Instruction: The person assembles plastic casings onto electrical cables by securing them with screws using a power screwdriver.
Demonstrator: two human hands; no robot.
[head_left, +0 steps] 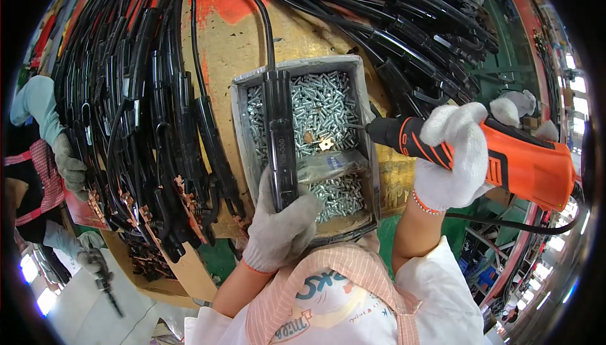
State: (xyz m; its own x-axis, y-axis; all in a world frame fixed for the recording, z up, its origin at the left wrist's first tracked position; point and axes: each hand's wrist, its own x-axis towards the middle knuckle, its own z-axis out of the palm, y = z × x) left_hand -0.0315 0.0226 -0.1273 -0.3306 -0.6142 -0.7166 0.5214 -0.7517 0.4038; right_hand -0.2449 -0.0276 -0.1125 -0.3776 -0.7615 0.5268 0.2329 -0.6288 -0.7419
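Note:
My left hand, in a pale work glove, is closed round the lower end of a black cable handle. This handle lies lengthwise over a grey tray of small silver screws, and its cable runs away from me at the top. My right hand, in a white glove, grips an orange and black power screwdriver. The tool's tip points left, at the tray's right wall, apart from the handle. Among the screws lie a small brass-coloured piece and a clear plastic bag.
Many black handles with cables are heaped to the left, some with copper ends. More handles lie at the far right on the worn table. At the left edge a co-worker's gloved hand is beside the heap. The tool's cord trails right.

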